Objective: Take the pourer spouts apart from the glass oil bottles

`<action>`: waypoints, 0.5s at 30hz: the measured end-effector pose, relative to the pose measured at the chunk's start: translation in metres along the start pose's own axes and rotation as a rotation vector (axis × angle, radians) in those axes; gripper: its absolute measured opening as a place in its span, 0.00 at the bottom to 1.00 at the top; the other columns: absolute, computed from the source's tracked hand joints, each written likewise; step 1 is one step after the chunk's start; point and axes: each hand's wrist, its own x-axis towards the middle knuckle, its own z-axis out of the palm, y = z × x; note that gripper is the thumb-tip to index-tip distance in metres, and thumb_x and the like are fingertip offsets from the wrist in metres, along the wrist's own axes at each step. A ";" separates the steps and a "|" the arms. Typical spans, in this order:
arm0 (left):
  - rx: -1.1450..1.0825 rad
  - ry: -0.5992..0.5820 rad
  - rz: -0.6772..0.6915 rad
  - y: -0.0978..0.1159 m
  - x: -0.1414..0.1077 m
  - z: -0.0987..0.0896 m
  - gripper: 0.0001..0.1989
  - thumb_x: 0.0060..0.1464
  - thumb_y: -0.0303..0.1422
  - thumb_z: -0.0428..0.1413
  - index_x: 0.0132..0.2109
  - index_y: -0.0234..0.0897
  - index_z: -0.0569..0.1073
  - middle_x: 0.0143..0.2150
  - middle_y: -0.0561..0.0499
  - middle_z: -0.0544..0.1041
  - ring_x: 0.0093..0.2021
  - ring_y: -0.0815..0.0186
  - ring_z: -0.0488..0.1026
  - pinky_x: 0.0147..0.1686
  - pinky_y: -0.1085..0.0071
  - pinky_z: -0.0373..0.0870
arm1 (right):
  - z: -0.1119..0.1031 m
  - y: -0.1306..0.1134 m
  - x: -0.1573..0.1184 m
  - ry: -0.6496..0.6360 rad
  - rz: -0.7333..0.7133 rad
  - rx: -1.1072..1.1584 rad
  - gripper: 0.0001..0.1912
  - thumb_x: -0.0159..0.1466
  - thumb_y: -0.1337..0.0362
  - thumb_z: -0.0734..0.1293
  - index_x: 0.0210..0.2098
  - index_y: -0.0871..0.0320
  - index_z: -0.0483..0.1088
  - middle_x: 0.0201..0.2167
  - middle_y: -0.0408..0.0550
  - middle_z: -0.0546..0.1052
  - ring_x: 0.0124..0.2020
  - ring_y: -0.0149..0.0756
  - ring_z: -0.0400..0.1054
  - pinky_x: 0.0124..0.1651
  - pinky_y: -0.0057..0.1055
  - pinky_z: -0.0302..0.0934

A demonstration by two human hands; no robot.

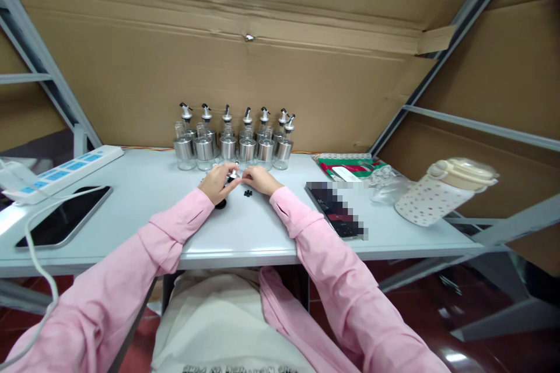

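My left hand (pixel 216 184) is closed around a small silver-and-black pourer top (pixel 233 173), mostly covered by the fingers. Fingertips of my right hand (pixel 259 179) are pressed together at the top's right side; anything between them is too small to make out. A few small black pieces (pixel 248 193) lie on the table just below my right hand. Beside the heel of my left hand sits a round black part (pixel 221 204), partly hidden. Beyond both hands stand several glass bottles with steel bands (pixel 247 150), and several at the back carry silver pourers with black spouts (pixel 206 111).
A white power strip (pixel 65 175) and a dark tablet (pixel 65 217) with a white cable lie at the left of the grey table (pixel 262 239). At the right are a phone (pixel 335 210), a green-and-red packet (pixel 354 168) and a spotted bottle (pixel 433 195). Cardboard walls the back.
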 end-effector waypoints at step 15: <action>-0.001 0.049 -0.029 -0.006 -0.002 0.008 0.13 0.57 0.40 0.46 0.43 0.36 0.64 0.35 0.48 0.71 0.35 0.64 0.68 0.40 0.66 0.65 | -0.028 0.000 -0.010 -0.065 0.184 -0.038 0.16 0.64 0.61 0.60 0.25 0.62 0.72 0.22 0.47 0.73 0.25 0.29 0.62 0.30 0.25 0.50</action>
